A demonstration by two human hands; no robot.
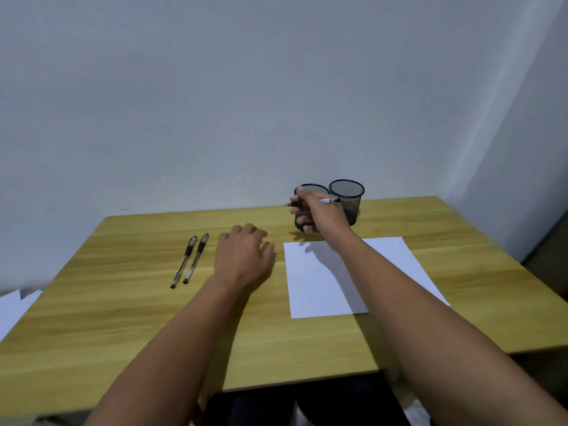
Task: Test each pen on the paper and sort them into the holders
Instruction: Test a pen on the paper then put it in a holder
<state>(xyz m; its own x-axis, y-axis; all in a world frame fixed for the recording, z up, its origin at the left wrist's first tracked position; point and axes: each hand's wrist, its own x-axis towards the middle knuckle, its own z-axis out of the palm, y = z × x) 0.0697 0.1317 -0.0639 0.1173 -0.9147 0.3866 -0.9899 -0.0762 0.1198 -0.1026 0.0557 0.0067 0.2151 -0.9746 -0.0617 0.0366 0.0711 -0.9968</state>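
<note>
Two black mesh holders stand side by side at the table's back edge: the left holder (313,189) and the right holder (349,195). My right hand (316,215) is raised in front of the left holder, shut on a pen (330,200) held roughly level. A white sheet of paper (319,281) lies below that hand. Two capped black pens (190,261) lie parallel on the wood at the left. My left hand (246,256) rests palm down between those pens and the paper, fingers apart and holding nothing.
The wooden table (123,318) meets a grey wall at the back. White sheets (12,309) lie off the table's left edge. My dark-clothed legs show under the near edge.
</note>
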